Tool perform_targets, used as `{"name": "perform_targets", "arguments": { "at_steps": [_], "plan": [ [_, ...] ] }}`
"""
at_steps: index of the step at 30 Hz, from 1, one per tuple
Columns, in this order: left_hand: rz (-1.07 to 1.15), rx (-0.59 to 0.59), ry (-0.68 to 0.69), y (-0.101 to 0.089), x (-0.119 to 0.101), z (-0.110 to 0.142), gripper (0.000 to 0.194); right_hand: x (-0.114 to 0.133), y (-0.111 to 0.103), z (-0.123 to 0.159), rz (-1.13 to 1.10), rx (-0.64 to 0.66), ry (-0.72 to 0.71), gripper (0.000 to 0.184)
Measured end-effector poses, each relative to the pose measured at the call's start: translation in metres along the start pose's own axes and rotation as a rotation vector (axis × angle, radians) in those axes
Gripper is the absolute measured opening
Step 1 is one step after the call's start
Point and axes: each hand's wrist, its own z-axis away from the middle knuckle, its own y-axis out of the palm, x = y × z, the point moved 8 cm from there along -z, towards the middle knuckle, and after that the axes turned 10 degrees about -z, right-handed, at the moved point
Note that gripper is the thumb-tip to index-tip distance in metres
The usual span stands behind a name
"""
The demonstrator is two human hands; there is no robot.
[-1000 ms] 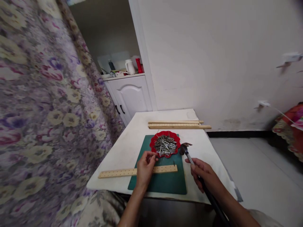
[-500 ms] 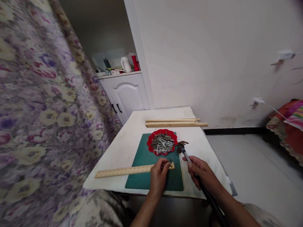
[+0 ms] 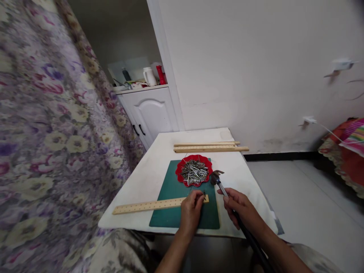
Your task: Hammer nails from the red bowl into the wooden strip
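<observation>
My left hand (image 3: 191, 207) pinches a small nail (image 3: 204, 195) upright on the right end of a long wooden strip (image 3: 148, 206), which lies across a green cutting mat (image 3: 173, 218). My right hand (image 3: 240, 209) is wrapped round the black handle of a claw hammer (image 3: 216, 177); the hammer's head hovers just right of a red scalloped dish (image 3: 193, 170) heaped with nails. The dish rests at the mat's far edge.
Two more wooden strips (image 3: 209, 147) lie side by side at the far end of the white table (image 3: 142, 178). A flowered curtain (image 3: 51, 144) hangs close on the left. Behind stands a white cabinet (image 3: 149, 112) with bottles on top. A colourful cloth (image 3: 347, 151) is at the right.
My left hand has moved right from near the dish to the strip's right end and now holds a nail there. My right hand and the hammer have barely shifted.
</observation>
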Motion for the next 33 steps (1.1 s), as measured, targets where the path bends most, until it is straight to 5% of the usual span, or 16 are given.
{"name": "perform_targets", "arguments": {
  "at_steps": [33],
  "plan": [
    [0.019,0.018,0.094,0.010,-0.004,-0.003,0.012,-0.017,0.017,0.017,0.081,0.145,0.102,0.038]
  ]
}}
